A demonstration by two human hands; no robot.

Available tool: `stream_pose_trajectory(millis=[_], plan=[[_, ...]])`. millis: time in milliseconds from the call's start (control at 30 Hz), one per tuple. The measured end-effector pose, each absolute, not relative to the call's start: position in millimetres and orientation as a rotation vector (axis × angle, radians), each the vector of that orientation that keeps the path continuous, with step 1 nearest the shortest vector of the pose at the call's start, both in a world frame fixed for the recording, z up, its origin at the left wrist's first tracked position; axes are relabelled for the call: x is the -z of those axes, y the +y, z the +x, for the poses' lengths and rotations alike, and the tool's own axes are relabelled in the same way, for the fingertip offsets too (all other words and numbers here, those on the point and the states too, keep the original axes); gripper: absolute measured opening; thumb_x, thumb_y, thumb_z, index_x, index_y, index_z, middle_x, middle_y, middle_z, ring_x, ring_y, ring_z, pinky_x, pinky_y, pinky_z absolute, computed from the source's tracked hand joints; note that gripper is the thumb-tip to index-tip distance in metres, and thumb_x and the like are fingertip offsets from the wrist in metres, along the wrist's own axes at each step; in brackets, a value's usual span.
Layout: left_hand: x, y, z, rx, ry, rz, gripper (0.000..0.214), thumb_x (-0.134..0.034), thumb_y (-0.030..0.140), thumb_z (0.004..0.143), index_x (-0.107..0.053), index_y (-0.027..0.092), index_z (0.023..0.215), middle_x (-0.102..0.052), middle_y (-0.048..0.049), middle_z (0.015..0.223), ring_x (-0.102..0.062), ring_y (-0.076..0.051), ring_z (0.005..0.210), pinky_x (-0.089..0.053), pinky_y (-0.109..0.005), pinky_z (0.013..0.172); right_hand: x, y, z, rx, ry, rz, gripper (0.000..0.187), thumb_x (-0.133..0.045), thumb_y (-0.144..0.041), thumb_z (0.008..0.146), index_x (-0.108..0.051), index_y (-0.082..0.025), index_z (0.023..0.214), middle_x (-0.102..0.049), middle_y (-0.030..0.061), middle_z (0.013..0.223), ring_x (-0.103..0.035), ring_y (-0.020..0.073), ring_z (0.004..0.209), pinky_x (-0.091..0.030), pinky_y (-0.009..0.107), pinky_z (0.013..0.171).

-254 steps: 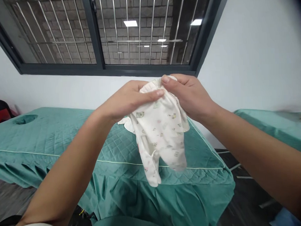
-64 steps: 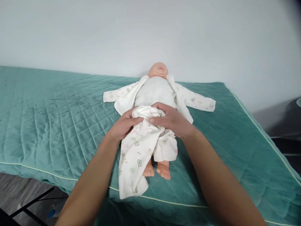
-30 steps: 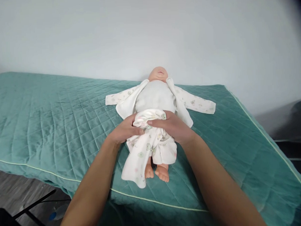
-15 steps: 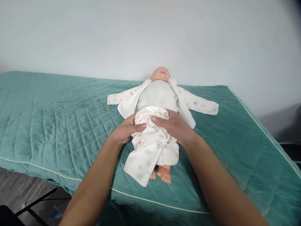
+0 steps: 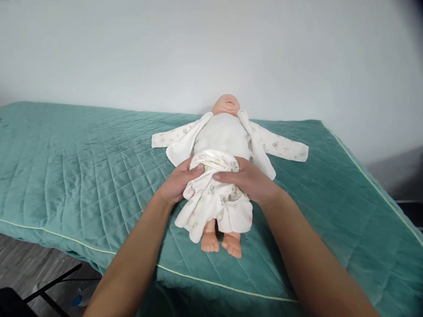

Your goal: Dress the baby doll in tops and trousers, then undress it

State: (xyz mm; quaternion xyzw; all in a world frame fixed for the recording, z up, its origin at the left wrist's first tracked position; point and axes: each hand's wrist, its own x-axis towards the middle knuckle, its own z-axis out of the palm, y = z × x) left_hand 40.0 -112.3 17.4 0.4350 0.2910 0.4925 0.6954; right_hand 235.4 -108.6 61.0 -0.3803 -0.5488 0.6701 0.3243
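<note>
A baby doll (image 5: 220,132) lies on its back on a green quilted cover, its feet toward me. White printed baby pants (image 5: 212,191) are bunched around its hips and upper legs; both bare feet show below the cloth. My left hand (image 5: 179,180) grips the pants at the doll's left-hand side in the view, thumb on top. On the other side my right hand (image 5: 250,178) is closed on the waist part, its thumb pressing the fabric. Fingers of both hands are partly hidden under cloth and body. A white printed baby jacket (image 5: 282,147) lies open around the torso, sleeves spread.
The green quilted cover (image 5: 94,172) drapes over a bed or table against a pale wall (image 5: 193,43). Below its front edge at lower left are a dark metal leg (image 5: 54,282) and a bottle with a blue cap (image 5: 77,300) on the wooden floor.
The loose leg of the pants has been drawn up and gathered, so both doll feet now show. My hands have shifted only slightly, still gripping the cloth.
</note>
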Motion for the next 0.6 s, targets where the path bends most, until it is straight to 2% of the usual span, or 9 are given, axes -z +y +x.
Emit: stream_pose_trajectory(millis=[67,133,233,300,367,500,600], plan=[[-17,-111,38,-1.073,0.667,1.042,0.046,-0.081,0.05,0.077,-0.074,0.015,0.105,-0.076,-0.0049,0.09,-0.067,-0.014,0.074,-0.052,-0.021,0.067,-58,-107,235,-1.766,-1.282,-0.967,0.043,-0.084,-0.032,0.072,-0.072,-0.017,0.111,-0.078,0.0046,0.094,-0.072,0.0202,0.083,-0.056,0.03,0.072],[-17,-110,36,-1.041,0.653,1.12,0.055,-0.086,0.051,0.069,-0.074,0.015,0.108,-0.076,-0.0047,0.092,-0.066,-0.014,0.077,-0.051,-0.022,0.067,-57,-106,234,-1.773,-1.191,-0.951,0.038,-0.083,-0.031,0.072,-0.073,-0.017,0.105,-0.077,0.0047,0.089,-0.071,0.0193,0.077,-0.055,0.029,0.068],[-19,-110,30,-0.907,0.668,1.212,0.062,-0.095,0.038,0.058,-0.074,0.013,0.111,-0.076,-0.0058,0.098,-0.067,-0.02,0.086,-0.052,-0.027,0.076,-59,-106,233,-1.775,-1.147,-0.931,0.03,-0.082,-0.029,0.073,-0.073,-0.018,0.1,-0.077,0.0041,0.086,-0.069,0.0178,0.071,-0.054,0.028,0.064],[-19,-110,28,-0.82,0.713,1.22,0.053,-0.094,0.031,0.06,-0.075,0.012,0.105,-0.076,-0.0063,0.097,-0.067,-0.021,0.086,-0.053,-0.029,0.079,-60,-107,232,-1.773,-1.164,-0.917,0.03,-0.081,-0.029,0.074,-0.074,-0.019,0.102,-0.076,0.0038,0.086,-0.068,0.0177,0.072,-0.054,0.028,0.065],[-17,-111,29,-0.823,0.722,1.178,0.044,-0.091,0.032,0.065,-0.075,0.011,0.1,-0.076,-0.0068,0.094,-0.067,-0.02,0.082,-0.053,-0.029,0.077,-61,-108,232,-1.765,-1.195,-0.909,0.034,-0.081,-0.03,0.075,-0.074,-0.019,0.107,-0.076,0.004,0.088,-0.069,0.0182,0.075,-0.055,0.029,0.068],[-14,-113,34,-0.966,0.636,1.035,0.05,-0.087,0.039,0.07,-0.074,0.013,0.111,-0.077,-0.0087,0.097,-0.07,-0.02,0.084,-0.054,-0.028,0.074,-60,-109,231,-1.738,-1.26,-0.93,0.042,-0.082,-0.033,0.077,-0.072,-0.019,0.116,-0.077,0.0051,0.094,-0.071,0.0199,0.082,-0.056,0.03,0.071],[-15,-116,38,-1.023,0.604,0.96,0.054,-0.087,0.04,0.07,-0.073,0.012,0.114,-0.078,-0.0105,0.098,-0.073,-0.024,0.087,-0.056,-0.03,0.076,-59,-109,233,-1.716,-1.335,-0.954,0.043,-0.082,-0.037,0.078,-0.072,-0.019,0.116,-0.077,0.0057,0.1,-0.072,0.0205,0.088,-0.056,0.03,0.073]])
